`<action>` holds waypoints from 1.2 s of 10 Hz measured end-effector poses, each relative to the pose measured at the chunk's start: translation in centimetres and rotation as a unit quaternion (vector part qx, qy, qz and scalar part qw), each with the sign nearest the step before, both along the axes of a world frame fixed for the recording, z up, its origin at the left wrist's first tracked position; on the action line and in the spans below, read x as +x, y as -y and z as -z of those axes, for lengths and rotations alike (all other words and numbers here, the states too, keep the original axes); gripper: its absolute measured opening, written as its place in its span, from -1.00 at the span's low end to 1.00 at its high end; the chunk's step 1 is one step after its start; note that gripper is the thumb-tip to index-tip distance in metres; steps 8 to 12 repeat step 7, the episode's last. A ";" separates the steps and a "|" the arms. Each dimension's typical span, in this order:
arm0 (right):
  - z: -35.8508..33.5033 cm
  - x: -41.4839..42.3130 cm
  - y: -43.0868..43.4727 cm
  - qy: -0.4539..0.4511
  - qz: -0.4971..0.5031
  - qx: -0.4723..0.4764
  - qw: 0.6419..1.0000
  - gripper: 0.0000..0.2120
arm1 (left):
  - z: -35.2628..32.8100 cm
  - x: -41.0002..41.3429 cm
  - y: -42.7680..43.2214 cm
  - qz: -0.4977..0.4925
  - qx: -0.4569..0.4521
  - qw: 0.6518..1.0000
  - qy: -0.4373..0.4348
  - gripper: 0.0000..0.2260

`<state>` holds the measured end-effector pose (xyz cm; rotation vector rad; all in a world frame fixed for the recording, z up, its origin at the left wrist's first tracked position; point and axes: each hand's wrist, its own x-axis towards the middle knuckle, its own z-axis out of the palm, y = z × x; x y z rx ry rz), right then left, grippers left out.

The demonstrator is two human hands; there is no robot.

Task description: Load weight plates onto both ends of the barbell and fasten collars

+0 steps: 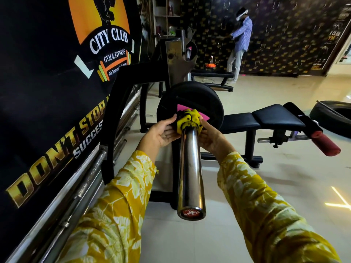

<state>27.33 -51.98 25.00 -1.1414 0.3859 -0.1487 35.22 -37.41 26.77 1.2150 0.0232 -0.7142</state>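
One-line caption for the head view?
Both hands press a yellow collar against the black plate on the barbell sleeve.

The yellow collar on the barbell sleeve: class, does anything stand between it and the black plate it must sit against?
Nothing visible does. The yellow collar sits on the chrome sleeve right up at the black plate, with the left hand and right hand on either side; only a pink label lies flat on the plate's face.

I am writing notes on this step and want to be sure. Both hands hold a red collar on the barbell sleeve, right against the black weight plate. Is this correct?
Not quite: the collar is yellow, not red, as the head view shows. The rest stands: the left hand and right hand hold it from either side on the barbell sleeve, against the black weight plate.
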 end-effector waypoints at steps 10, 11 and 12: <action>2.6 -12.2 -6.5 0.077 -0.023 -0.110 0.991 -0.62 | 1.9 -14.1 -5.2 -0.077 0.034 0.980 0.180 -0.67; 2.6 -12.2 -6.5 0.077 -0.023 -0.110 0.991 -0.62 | 1.9 -14.1 -5.2 -0.077 0.034 0.980 0.180 -0.67; 2.6 -12.2 -6.5 0.077 -0.023 -0.110 0.991 -0.62 | 1.9 -14.1 -5.2 -0.077 0.034 0.980 0.180 -0.67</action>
